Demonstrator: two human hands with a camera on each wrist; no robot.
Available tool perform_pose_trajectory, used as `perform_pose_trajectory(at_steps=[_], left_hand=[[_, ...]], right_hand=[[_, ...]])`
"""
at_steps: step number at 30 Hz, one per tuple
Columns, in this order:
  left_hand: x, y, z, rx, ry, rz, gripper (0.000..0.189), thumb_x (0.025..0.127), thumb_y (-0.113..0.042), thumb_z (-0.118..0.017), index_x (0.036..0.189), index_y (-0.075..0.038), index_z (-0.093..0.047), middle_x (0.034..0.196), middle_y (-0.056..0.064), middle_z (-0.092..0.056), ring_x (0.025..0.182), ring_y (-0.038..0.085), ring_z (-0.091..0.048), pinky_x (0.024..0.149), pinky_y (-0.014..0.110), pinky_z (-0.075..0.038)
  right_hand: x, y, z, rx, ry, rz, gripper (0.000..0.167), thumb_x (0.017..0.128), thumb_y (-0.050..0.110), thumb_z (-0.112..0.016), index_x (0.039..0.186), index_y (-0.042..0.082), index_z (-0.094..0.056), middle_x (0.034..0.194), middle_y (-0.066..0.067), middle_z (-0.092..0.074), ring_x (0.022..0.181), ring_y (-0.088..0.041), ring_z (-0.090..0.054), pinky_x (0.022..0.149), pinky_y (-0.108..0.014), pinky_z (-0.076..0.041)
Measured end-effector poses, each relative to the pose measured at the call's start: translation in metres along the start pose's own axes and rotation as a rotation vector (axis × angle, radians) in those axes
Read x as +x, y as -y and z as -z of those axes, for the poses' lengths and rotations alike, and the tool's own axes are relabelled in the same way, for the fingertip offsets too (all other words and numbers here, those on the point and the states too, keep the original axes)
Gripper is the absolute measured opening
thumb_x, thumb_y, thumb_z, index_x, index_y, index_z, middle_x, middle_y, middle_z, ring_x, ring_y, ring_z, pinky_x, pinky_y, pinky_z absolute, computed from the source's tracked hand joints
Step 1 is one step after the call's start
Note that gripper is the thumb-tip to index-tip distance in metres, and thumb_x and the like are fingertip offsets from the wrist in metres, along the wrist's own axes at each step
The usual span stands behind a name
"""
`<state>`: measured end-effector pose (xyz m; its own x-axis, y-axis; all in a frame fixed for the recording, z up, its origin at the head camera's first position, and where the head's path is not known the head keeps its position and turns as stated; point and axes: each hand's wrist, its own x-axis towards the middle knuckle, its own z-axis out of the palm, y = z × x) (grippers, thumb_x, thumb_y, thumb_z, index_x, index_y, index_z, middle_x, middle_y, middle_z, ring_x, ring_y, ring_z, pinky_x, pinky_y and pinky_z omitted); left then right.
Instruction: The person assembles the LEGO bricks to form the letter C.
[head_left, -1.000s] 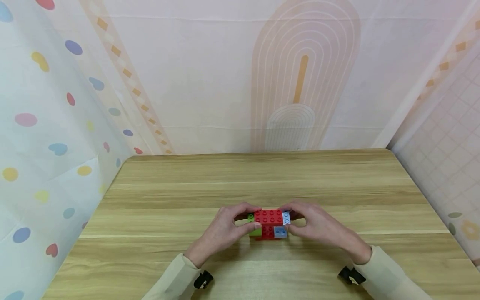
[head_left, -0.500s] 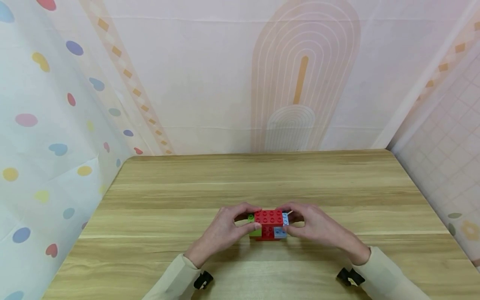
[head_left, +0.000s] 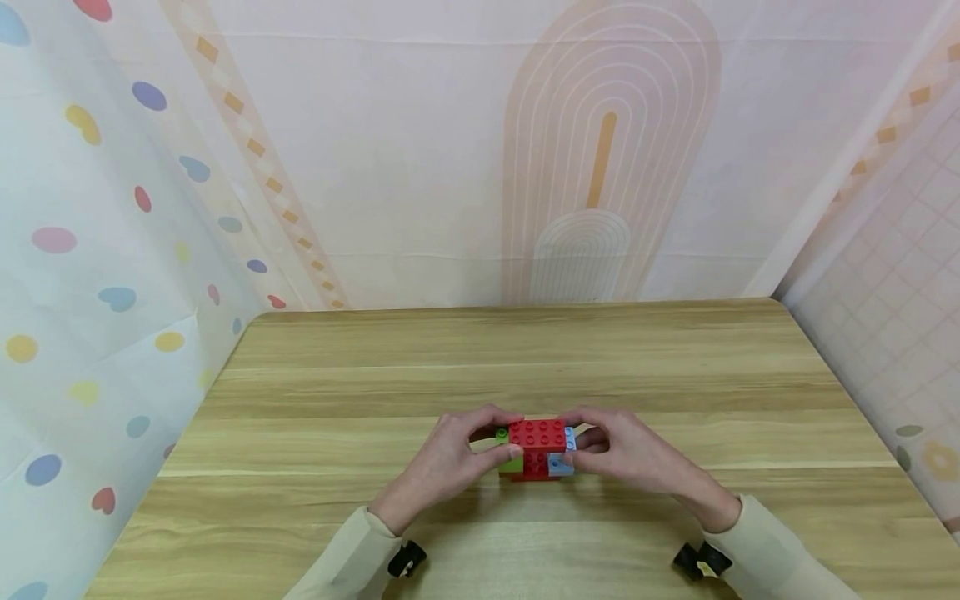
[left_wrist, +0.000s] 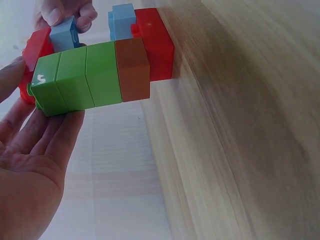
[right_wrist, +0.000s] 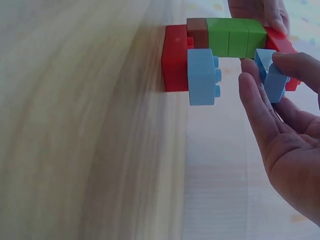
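A toy-brick structure stands on the wooden table. In the left wrist view, a column of green bricks (left_wrist: 72,77) sits on a brown brick (left_wrist: 134,70), which rests on a red base brick (left_wrist: 156,45). Across the column's top lies a red brick (head_left: 537,435). My left hand (head_left: 450,458) grips the upper left end, thumb in front and fingers behind. My right hand (head_left: 633,454) pinches a light blue brick (right_wrist: 275,82) at the red top brick's right end. Below it, apart, a second light blue brick (right_wrist: 201,77) sits on the base, studs up.
The wooden table (head_left: 480,358) extends around the structure on all sides. A patterned cloth (head_left: 420,167) hangs behind the far edge, with more cloth along the left and right. Black straps (head_left: 407,558) show at both sleeves.
My right hand has shifted slightly left with the upper light blue brick, so less of that brick shows beside the red top. My left hand and the structure have stayed in place.
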<state>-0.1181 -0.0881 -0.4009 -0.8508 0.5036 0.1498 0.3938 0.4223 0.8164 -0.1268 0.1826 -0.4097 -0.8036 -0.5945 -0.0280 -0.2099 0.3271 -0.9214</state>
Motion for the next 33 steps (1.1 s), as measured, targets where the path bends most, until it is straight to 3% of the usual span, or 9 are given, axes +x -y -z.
perform_pose_trajectory(at_steps=[10,22,33], left_hand=[[0.0003,-0.0013,0.0006,0.008,-0.004,-0.017,0.032,0.091,-0.030,-0.073,0.120,-0.016,-0.067,0.113,-0.007,-0.071,0.109,0.011,-0.064,0.092,0.027,-0.052],[0.0006,-0.0015,0.0005,-0.010,-0.005,-0.023,0.031,0.092,-0.028,-0.073,0.119,-0.015,-0.068,0.112,-0.007,-0.071,0.109,0.012,-0.064,0.093,0.027,-0.052],[0.0007,-0.0025,0.0000,0.012,-0.002,-0.015,0.031,0.092,-0.028,-0.073,0.119,-0.014,-0.067,0.113,-0.005,-0.070,0.109,0.012,-0.065,0.092,0.027,-0.052]], right_hand=[[-0.0030,-0.0009,-0.0002,0.128,0.003,-0.070,0.044,0.093,0.019,-0.071,0.131,0.000,-0.057,0.112,-0.013,-0.068,0.099,-0.024,-0.068,0.073,-0.029,-0.056],[-0.0038,0.0018,-0.0043,0.251,-0.014,-0.133,0.045,0.092,0.019,-0.072,0.130,-0.001,-0.056,0.117,-0.014,-0.065,0.101,-0.026,-0.067,0.079,-0.031,-0.056],[-0.0050,0.0010,-0.0011,0.257,0.007,-0.078,0.040,0.097,0.019,-0.062,0.131,-0.001,-0.054,0.122,-0.015,-0.062,0.109,-0.028,-0.063,0.088,-0.031,-0.054]])
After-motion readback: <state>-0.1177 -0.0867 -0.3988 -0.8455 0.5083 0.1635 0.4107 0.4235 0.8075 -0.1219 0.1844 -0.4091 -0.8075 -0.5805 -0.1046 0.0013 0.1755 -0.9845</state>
